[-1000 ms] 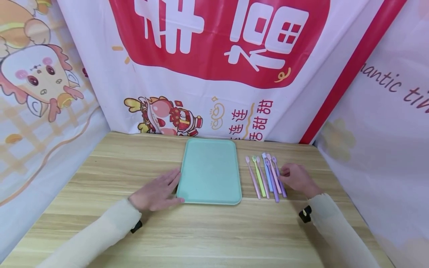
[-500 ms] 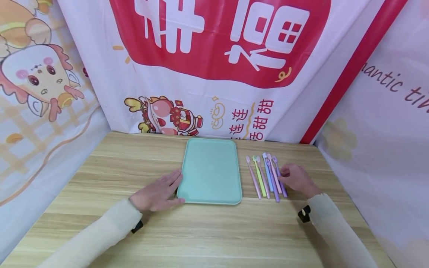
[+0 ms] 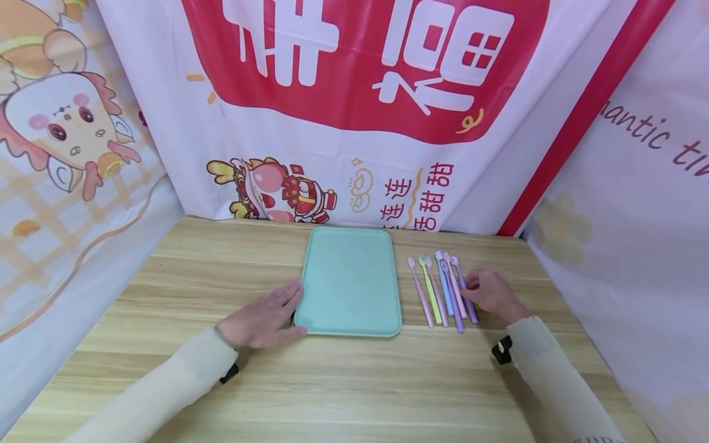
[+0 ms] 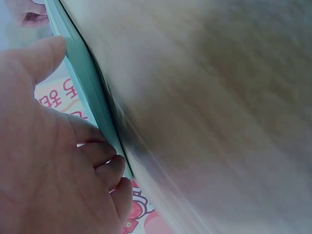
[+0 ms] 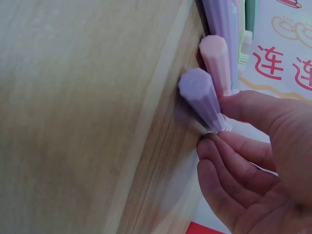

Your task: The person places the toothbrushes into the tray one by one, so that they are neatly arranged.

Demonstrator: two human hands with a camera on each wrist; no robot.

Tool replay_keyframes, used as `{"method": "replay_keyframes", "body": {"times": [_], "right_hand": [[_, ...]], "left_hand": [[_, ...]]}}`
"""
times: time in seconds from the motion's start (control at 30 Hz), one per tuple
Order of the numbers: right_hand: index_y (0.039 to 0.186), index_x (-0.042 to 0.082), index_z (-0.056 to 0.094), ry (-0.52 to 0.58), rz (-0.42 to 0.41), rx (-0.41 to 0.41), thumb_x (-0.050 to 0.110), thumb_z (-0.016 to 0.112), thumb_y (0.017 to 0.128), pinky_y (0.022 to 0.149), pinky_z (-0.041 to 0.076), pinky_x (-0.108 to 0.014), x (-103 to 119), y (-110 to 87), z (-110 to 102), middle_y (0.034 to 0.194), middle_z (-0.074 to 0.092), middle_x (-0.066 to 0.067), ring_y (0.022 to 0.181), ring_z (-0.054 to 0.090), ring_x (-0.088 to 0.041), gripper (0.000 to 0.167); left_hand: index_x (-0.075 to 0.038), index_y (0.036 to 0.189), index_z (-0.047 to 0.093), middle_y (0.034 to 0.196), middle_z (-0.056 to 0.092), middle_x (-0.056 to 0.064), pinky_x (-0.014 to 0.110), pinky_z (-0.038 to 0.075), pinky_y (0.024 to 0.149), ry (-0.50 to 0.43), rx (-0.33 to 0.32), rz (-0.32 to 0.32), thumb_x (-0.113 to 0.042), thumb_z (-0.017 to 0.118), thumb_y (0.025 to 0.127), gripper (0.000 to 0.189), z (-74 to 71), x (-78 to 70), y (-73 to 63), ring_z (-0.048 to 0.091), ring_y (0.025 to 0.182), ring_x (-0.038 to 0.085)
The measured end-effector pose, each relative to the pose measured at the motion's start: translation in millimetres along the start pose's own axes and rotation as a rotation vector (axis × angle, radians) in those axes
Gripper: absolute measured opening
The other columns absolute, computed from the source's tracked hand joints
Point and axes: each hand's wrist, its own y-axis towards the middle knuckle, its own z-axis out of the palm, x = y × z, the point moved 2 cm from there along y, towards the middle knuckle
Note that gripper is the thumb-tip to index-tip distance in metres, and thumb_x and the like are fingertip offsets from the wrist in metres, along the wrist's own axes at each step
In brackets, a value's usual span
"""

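Note:
A pale green tray [image 3: 351,283] lies flat in the middle of the wooden table. My left hand [image 3: 264,317] rests against its left side, fingers along the edge and thumb at the near left corner; the left wrist view shows fingertips [image 4: 117,168] right at the tray's side wall. To the right of the tray lie several toothbrushes in pink, yellow-green, blue and purple. My right hand [image 3: 492,294] pinches the rightmost purple toothbrush [image 5: 199,92] between thumb and fingers, close over the table. Its handle end points toward me, next to a pink toothbrush [image 5: 215,53].
Printed cloth walls close in the table [image 3: 343,387] at the back, left and right. The back cloth [image 3: 354,117] meets the table just behind the tray. The yellow-green toothbrush [image 3: 431,295] and its neighbours lie between the tray and my right hand.
The head view has shifted very slightly. Both hands stay where they were, the left at the tray and the right at the rightmost purple toothbrush.

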Motion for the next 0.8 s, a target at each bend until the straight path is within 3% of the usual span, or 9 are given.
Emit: {"method": "replay_keyframes", "body": {"times": [0.47,0.8], "right_hand": [[0.111,0.002,0.072,-0.032,0.016,-0.017,0.016,0.077,0.097,0.077,0.060,-0.035,4.2,2.9,-1.7,0.109,0.073,-0.017,0.093,0.068,-0.026,0.021],[0.105,0.001,0.073,-0.034,0.022,-0.049,0.015,0.078,0.096,0.066,0.056,-0.028,6.0,5.4,0.5,0.101,0.073,-0.016,0.081,0.066,-0.021,0.018]], "left_hand": [[0.009,0.164,0.022,0.176,0.014,0.026,0.059,0.023,0.133,-0.001,0.004,-0.002,-0.055,0.051,0.108,0.089,0.9,0.3,0.2,0.018,0.164,0.042],[0.009,0.164,0.021,0.176,0.014,0.026,0.059,0.023,0.132,-0.004,0.006,-0.003,-0.055,0.051,0.108,0.090,0.4,-0.6,-0.8,0.018,0.164,0.042]]}}
